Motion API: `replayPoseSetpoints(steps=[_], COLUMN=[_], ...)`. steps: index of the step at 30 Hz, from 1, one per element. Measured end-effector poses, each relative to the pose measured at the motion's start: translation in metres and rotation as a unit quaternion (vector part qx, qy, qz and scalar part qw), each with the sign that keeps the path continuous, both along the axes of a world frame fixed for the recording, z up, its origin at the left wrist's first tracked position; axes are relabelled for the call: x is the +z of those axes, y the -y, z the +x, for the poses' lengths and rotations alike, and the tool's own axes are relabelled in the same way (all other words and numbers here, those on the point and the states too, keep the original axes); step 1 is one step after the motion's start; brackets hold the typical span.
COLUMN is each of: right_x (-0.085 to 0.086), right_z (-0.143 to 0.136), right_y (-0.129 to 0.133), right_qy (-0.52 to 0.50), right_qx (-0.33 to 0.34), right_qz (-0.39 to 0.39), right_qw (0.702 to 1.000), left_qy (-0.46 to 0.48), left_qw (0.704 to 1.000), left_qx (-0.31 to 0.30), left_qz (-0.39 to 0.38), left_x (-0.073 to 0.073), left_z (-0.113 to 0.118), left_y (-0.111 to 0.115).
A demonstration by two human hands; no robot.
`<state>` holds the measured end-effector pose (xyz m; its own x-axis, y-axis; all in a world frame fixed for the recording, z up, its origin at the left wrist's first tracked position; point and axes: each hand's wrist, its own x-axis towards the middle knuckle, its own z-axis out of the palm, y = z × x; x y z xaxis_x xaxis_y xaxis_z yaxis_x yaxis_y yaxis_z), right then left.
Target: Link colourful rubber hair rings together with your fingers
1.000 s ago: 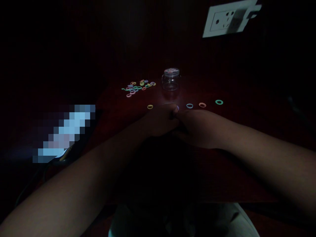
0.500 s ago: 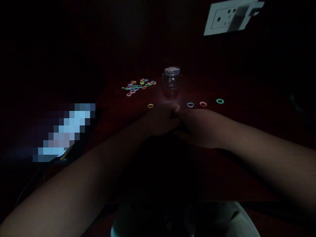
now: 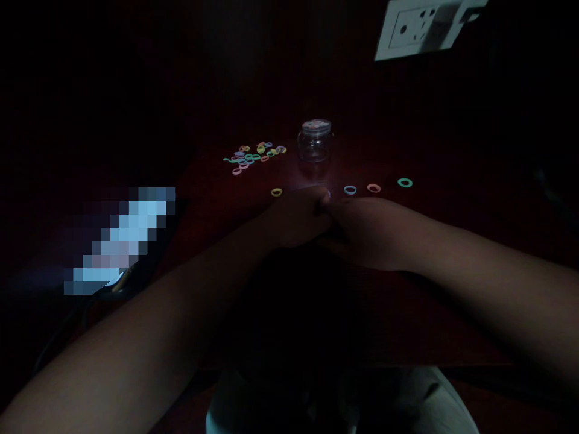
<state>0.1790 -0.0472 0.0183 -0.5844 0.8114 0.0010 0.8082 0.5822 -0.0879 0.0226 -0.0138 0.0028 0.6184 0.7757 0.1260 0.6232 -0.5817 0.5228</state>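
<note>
My left hand and my right hand meet in the middle of the dark reddish table, touching each other. Their fingers are mostly hidden in shadow, so what they hold, if anything, does not show. Just past the fingertips, part of a purple band peeks out. A row of small elastic hair ties lies around the hands: a yellow one to the left, then a blue one, a salmon-pink one and a green one to the right.
Behind the hands stands a clear lidded jar. Left of it lies a loose pile of several coloured hair ties. A device with a bright, blurred-out screen and a cable sits at the left. A wall socket is at upper right.
The camera view has shifted very slightly. Both hands, the jar and the hair ties keep their places relative to one another.
</note>
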Motion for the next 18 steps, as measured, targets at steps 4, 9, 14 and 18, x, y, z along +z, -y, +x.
replayPoseSetpoints(steps=[4,9,14,18], right_x=[0.0000,0.0000,0.0002,-0.0005], right_z=[0.0002,0.0007,0.0005,0.0009], right_y=[0.0004,0.0007,0.0000,-0.0001], right_qy=[-0.004,-0.007,-0.001,0.000], right_qx=[-0.005,-0.002,-0.005,-0.003], right_qz=[-0.001,-0.006,-0.008,-0.002], right_qw=[1.000,1.000,1.000,1.000], left_qy=[0.000,0.002,-0.001,-0.005], left_qw=[1.000,1.000,1.000,1.000], left_qx=[-0.001,0.007,0.009,0.004], left_qz=[0.000,-0.004,-0.003,0.003], left_x=[0.0004,0.0002,0.0005,-0.0003], left_z=[-0.0001,0.0005,0.0011,0.0013], left_y=[0.0004,0.0009,0.0007,-0.0002])
